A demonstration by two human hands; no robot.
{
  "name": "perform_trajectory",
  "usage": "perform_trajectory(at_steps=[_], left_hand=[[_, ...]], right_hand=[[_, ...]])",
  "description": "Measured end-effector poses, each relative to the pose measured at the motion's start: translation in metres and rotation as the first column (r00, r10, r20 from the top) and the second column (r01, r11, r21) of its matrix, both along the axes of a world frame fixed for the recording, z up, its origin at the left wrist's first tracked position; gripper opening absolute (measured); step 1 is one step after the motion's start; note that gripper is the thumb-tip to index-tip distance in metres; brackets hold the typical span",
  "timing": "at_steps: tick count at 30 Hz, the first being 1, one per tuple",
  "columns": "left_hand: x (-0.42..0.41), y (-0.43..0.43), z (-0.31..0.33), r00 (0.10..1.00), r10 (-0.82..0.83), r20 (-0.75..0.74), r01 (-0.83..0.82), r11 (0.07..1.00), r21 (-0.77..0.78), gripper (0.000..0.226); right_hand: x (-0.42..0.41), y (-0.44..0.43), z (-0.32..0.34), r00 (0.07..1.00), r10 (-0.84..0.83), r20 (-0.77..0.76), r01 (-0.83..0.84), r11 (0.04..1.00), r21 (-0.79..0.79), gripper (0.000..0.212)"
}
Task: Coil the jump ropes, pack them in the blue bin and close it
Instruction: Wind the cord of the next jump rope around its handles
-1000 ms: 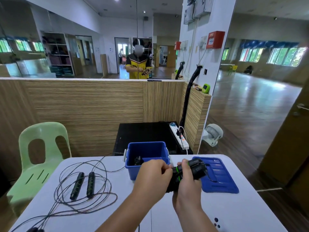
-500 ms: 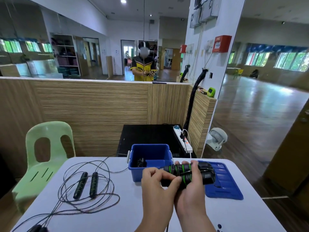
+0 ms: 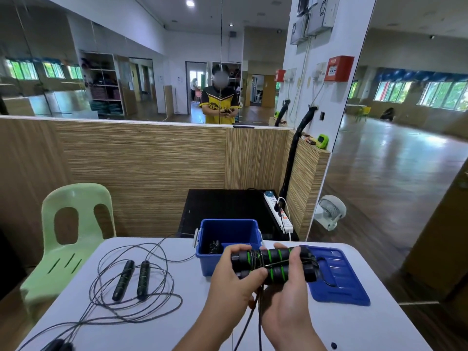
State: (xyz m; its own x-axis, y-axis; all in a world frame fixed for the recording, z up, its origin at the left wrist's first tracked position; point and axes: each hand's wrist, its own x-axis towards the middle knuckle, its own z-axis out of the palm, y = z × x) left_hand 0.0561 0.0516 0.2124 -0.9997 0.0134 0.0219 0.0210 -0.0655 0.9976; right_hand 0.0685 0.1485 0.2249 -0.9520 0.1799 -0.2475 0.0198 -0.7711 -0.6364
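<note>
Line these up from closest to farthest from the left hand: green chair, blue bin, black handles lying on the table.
1. The blue bin, just behind the left hand.
2. The black handles, left on the table.
3. The green chair, beyond the table's left edge.

Blue bin, black green-banded handles, pale-green chair

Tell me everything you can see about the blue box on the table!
The blue bin looks like plastic: a deep box with a white latch on each side. It stands upright and open near the far edge of the table; its blue lid lies flat to its right. Something black lies inside. The left hand and right hand, holding green-striped rope handles, hide part of its front wall.
</note>
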Motion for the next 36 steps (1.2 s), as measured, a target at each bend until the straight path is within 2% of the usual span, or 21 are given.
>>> perform_trajectory(at_steps=[4,7,9,11,15,20,23,32,36], left_hand=[[-0.002,-0.001,-0.002,0.999,0.052,-0.004,-0.052,0.997,0.056,0.039],[-0.007,-0.005,-0.002,0.998,0.061,-0.025,-0.058,0.995,0.077,0.038],[-0.011,-0.008,0.000,0.997,0.077,-0.021,-0.075,0.992,0.097,0.037],[-0.015,-0.009,0.000,0.996,0.088,-0.017,-0.085,0.990,0.110,0.036],[-0.017,-0.007,-0.003,0.997,0.073,0.023,-0.075,0.989,0.130,0.033],[-0.018,-0.002,-0.007,0.982,0.124,0.143,-0.149,0.974,0.172,0.013],[-0.020,-0.001,-0.006,0.967,0.169,0.193,-0.199,0.969,0.148,0.024],[-0.020,0.002,-0.008,0.950,0.282,0.137,-0.298,0.947,0.117,0.025],[-0.021,0.004,-0.002,0.944,0.299,0.138,-0.315,0.943,0.108,0.027]], right_hand=[[0.003,0.004,-0.003,0.985,0.149,0.089,-0.162,0.971,0.174,0.060],[0.008,0.008,-0.004,0.955,0.244,0.169,-0.294,0.850,0.437,0.044],[0.012,0.007,-0.007,0.937,0.257,0.238,-0.348,0.763,0.544,0.035],[0.016,0.005,-0.013,0.929,0.262,0.261,-0.369,0.713,0.596,0.039],[0.019,0.002,-0.026,0.951,0.250,0.185,-0.301,0.598,0.743,0.045],[0.013,0.011,-0.032,0.925,0.343,0.162,-0.324,0.493,0.808,0.045],[0.015,0.010,-0.034,0.903,0.394,0.171,-0.358,0.470,0.806,0.044],[0.017,0.011,-0.037,0.868,0.474,0.150,-0.347,0.363,0.865,0.044],[0.017,0.014,-0.041,0.859,0.484,0.166,-0.364,0.350,0.863,0.042]])
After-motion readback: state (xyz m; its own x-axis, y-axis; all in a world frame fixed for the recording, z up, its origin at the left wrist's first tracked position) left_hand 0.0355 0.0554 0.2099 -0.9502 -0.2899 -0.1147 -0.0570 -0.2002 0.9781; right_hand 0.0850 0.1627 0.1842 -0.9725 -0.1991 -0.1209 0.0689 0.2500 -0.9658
